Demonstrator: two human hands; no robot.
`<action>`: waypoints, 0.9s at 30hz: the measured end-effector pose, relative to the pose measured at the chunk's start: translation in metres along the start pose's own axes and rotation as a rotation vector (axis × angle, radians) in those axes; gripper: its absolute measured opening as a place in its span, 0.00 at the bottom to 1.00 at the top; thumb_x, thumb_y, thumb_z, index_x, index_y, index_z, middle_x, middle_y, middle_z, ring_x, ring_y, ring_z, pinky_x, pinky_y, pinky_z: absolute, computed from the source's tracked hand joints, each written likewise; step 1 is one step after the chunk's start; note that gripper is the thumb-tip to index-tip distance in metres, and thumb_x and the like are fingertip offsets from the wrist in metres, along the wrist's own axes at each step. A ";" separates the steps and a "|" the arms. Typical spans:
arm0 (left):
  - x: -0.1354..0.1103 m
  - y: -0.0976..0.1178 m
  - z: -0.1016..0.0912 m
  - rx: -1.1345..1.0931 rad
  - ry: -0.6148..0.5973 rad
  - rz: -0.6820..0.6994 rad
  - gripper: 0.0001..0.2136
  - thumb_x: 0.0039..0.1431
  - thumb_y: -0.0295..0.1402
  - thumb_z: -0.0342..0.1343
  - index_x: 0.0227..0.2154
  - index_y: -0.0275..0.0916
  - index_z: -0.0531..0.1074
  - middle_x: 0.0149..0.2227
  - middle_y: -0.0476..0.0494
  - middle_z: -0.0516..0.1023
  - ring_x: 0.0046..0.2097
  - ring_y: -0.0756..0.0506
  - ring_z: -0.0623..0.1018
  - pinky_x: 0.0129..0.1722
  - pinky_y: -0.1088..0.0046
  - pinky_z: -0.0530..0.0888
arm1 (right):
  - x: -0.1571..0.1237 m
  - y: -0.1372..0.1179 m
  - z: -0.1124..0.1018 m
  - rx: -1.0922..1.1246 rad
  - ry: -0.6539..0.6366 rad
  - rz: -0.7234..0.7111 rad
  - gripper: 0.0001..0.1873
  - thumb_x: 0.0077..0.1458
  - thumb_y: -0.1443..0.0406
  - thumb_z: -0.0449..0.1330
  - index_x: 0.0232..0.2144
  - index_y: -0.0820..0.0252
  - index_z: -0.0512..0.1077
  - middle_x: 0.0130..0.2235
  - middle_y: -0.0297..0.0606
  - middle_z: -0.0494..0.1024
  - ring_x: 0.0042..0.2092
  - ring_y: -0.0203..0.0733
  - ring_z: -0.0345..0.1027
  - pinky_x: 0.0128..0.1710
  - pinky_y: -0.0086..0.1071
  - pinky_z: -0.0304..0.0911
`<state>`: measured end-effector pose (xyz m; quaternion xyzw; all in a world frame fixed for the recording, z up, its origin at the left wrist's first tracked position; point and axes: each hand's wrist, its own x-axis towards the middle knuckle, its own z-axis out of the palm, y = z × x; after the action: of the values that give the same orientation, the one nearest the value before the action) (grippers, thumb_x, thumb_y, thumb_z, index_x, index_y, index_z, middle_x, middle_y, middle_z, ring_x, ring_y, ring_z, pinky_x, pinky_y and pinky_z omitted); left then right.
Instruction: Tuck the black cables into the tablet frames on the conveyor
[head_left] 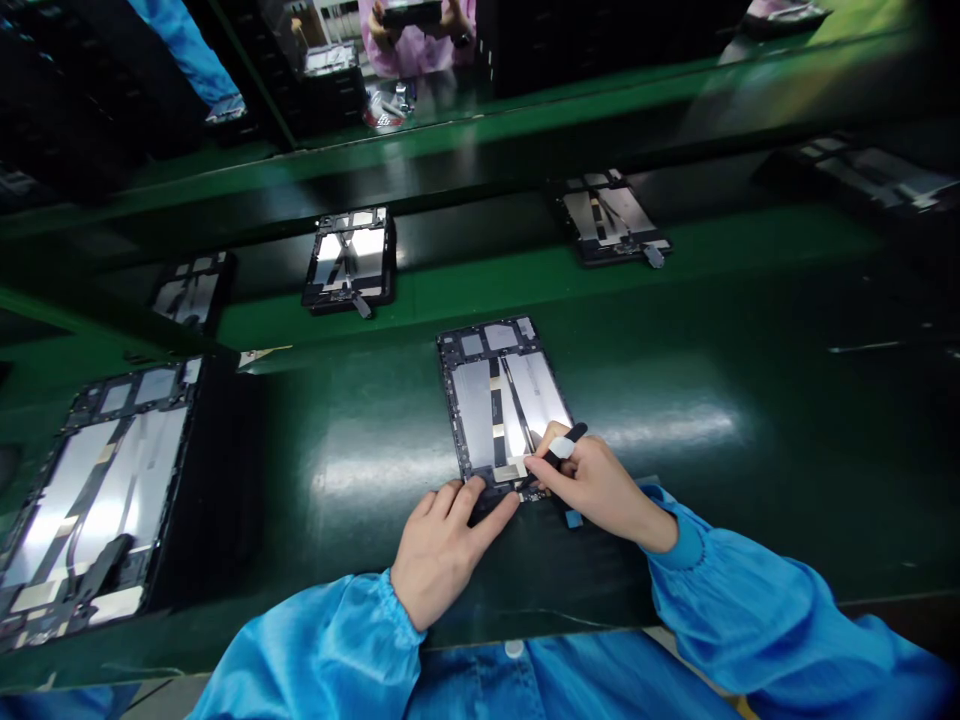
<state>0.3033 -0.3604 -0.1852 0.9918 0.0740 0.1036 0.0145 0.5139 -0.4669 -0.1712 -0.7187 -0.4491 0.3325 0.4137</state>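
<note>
An opened tablet (480, 390) lies flat on the green workbench in front of me, its silver battery plates and dark ribbon cables exposed. My left hand (442, 545) rests on its lower left edge, with fingers stretched out and the thumb toward the connector area. My right hand (589, 480) is closed around a black pen-shaped tool (576, 433), its tip down at the tablet's lower edge near a small circuit board. Something white shows on the tool by the fingers. A small blue tab (574, 519) sticks out below the right hand.
At the left stands a stack of opened tablets (97, 480). Along the sunken track behind lie more tablet stacks, one left of centre (349, 258) and another to the right (611, 215). A green rail (450, 135) runs across the back. Beyond it is a person in pink (416, 45).
</note>
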 end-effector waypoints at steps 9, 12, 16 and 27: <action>-0.005 -0.023 0.000 -0.198 0.175 0.114 0.11 0.67 0.30 0.53 0.49 0.39 0.72 0.52 0.40 0.75 0.51 0.45 0.74 0.47 0.68 0.76 | 0.000 0.006 0.002 0.121 0.029 0.015 0.15 0.60 0.54 0.57 0.27 0.54 0.63 0.21 0.31 0.67 0.20 0.41 0.65 0.18 0.32 0.59; 0.012 -0.015 0.002 -0.101 0.189 0.173 0.13 0.65 0.36 0.57 0.49 0.38 0.72 0.49 0.40 0.76 0.49 0.43 0.75 0.44 0.67 0.76 | -0.001 0.009 0.003 0.216 0.134 -0.016 0.18 0.59 0.50 0.59 0.27 0.54 0.64 0.23 0.32 0.67 0.20 0.42 0.65 0.18 0.33 0.62; 0.069 -0.025 0.006 0.013 0.072 0.075 0.14 0.66 0.39 0.54 0.53 0.44 0.71 0.48 0.46 0.76 0.42 0.47 0.76 0.39 0.71 0.76 | -0.002 0.011 0.003 0.237 0.508 -0.066 0.17 0.61 0.49 0.57 0.28 0.52 0.66 0.23 0.35 0.69 0.25 0.48 0.71 0.28 0.40 0.69; 0.216 -0.182 -0.002 0.083 0.186 -0.372 0.15 0.71 0.37 0.46 0.47 0.32 0.72 0.48 0.41 0.73 0.48 0.44 0.76 0.48 0.62 0.75 | 0.011 0.028 0.011 0.257 0.457 0.063 0.12 0.62 0.49 0.52 0.33 0.43 0.69 0.24 0.41 0.72 0.35 0.63 0.76 0.29 0.48 0.71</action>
<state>0.4857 -0.1480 -0.1478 0.9470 0.2608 0.1869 -0.0146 0.5195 -0.4605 -0.2024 -0.7304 -0.2753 0.2286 0.5817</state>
